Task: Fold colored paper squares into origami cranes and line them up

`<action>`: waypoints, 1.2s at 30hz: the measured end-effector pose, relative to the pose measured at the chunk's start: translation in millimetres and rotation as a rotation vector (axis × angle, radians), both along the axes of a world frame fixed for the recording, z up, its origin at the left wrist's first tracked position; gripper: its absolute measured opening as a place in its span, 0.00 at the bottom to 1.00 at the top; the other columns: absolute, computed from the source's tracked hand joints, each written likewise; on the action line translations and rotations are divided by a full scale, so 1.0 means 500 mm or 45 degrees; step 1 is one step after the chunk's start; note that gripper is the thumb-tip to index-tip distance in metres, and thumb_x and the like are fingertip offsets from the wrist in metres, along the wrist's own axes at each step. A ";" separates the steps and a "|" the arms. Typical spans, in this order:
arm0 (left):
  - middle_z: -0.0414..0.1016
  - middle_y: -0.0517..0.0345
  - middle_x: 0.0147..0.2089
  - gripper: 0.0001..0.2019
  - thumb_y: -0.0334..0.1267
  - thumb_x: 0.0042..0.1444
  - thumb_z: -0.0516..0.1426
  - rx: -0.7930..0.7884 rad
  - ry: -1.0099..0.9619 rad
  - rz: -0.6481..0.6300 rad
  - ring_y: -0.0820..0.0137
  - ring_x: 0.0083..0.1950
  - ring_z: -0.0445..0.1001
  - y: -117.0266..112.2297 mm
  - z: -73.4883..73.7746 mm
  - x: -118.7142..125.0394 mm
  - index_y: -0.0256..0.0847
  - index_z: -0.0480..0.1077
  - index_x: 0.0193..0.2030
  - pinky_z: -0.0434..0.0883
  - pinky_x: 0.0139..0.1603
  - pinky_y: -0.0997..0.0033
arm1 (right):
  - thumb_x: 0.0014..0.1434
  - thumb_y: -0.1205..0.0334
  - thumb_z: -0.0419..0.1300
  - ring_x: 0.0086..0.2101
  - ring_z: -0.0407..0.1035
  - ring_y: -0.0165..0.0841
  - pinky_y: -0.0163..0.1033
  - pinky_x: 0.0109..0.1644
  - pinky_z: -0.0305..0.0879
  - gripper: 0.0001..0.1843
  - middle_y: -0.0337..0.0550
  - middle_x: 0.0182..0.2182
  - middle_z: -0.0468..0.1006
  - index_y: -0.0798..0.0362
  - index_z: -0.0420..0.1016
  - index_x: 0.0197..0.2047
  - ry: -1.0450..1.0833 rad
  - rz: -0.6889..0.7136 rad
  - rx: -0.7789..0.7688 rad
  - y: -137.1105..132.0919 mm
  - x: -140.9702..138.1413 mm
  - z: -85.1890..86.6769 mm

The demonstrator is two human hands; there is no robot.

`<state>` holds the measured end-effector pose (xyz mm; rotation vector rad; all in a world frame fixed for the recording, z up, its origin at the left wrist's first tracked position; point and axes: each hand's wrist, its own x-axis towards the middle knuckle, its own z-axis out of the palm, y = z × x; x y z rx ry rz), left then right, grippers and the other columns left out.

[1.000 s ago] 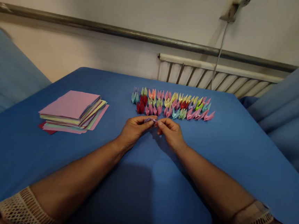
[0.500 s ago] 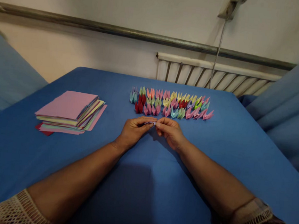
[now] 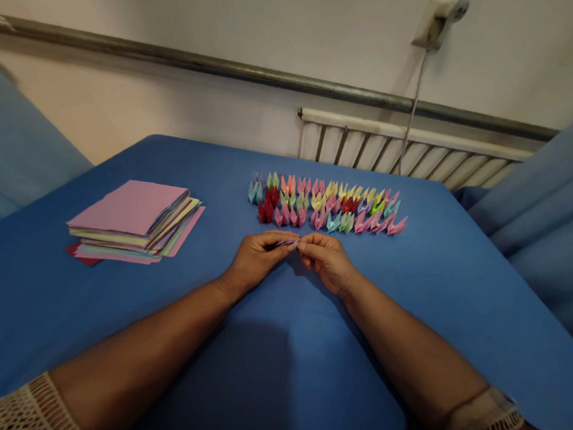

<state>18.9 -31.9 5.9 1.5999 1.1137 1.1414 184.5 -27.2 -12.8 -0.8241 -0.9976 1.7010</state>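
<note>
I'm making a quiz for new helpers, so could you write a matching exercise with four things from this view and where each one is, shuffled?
1. Stack
2. Origami
3. Radiator
4. Purple paper

A. Under the wall rail
B. In the left hand, its end at the right hand
C. On the table's left side
D. Set out in rows

Pairs: 1-C, 2-D, 3-A, 4-B
</note>
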 end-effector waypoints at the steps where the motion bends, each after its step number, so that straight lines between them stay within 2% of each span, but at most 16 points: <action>1: 0.81 0.55 0.45 0.09 0.42 0.51 0.64 0.006 0.004 -0.006 0.64 0.47 0.77 0.000 0.000 0.000 0.44 0.80 0.39 0.70 0.56 0.62 | 0.44 0.59 0.70 0.19 0.58 0.23 0.31 0.23 0.55 0.10 0.33 0.19 0.69 0.54 0.74 0.25 0.000 0.007 -0.008 0.000 0.001 0.001; 8: 0.81 0.56 0.43 0.08 0.42 0.53 0.63 0.069 0.056 -0.009 0.65 0.47 0.77 0.001 -0.003 -0.003 0.46 0.80 0.38 0.71 0.54 0.64 | 0.45 0.58 0.69 0.19 0.59 0.23 0.31 0.23 0.53 0.11 0.32 0.18 0.68 0.54 0.74 0.26 -0.048 0.014 -0.002 0.003 0.006 0.002; 16: 0.80 0.54 0.47 0.09 0.44 0.54 0.62 0.115 0.087 0.016 0.64 0.49 0.76 -0.001 -0.002 -0.001 0.43 0.80 0.38 0.70 0.56 0.62 | 0.46 0.57 0.69 0.18 0.60 0.23 0.31 0.23 0.52 0.12 0.33 0.17 0.69 0.54 0.73 0.25 -0.114 0.013 0.045 0.001 0.004 0.010; 21: 0.80 0.54 0.45 0.11 0.45 0.53 0.63 -0.033 -0.003 0.042 0.66 0.45 0.76 -0.005 0.004 0.007 0.42 0.80 0.40 0.72 0.48 0.67 | 0.45 0.55 0.69 0.18 0.60 0.23 0.32 0.21 0.50 0.13 0.33 0.17 0.69 0.54 0.73 0.25 -0.133 -0.010 0.062 -0.001 0.001 0.012; 26: 0.79 0.55 0.42 0.14 0.45 0.51 0.65 -0.273 -0.265 0.055 0.70 0.38 0.74 -0.005 -0.004 0.016 0.41 0.79 0.42 0.72 0.39 0.71 | 0.45 0.53 0.69 0.17 0.59 0.23 0.32 0.22 0.51 0.14 0.32 0.16 0.68 0.53 0.73 0.25 -0.170 -0.105 0.139 -0.002 -0.007 0.004; 31: 0.77 0.57 0.37 0.14 0.44 0.48 0.66 -0.446 -0.489 0.036 0.72 0.37 0.73 -0.001 -0.013 0.018 0.41 0.79 0.41 0.72 0.41 0.70 | 0.46 0.51 0.68 0.17 0.59 0.23 0.32 0.22 0.54 0.15 0.32 0.17 0.69 0.53 0.73 0.26 -0.198 -0.152 0.187 -0.006 -0.013 0.007; 36: 0.77 0.55 0.44 0.12 0.44 0.47 0.67 -0.497 -0.617 0.003 0.70 0.42 0.73 0.001 -0.010 0.018 0.40 0.78 0.35 0.72 0.46 0.68 | 0.45 0.52 0.69 0.20 0.64 0.24 0.33 0.24 0.61 0.15 0.33 0.22 0.73 0.53 0.73 0.29 -0.242 -0.230 0.273 -0.012 -0.020 0.008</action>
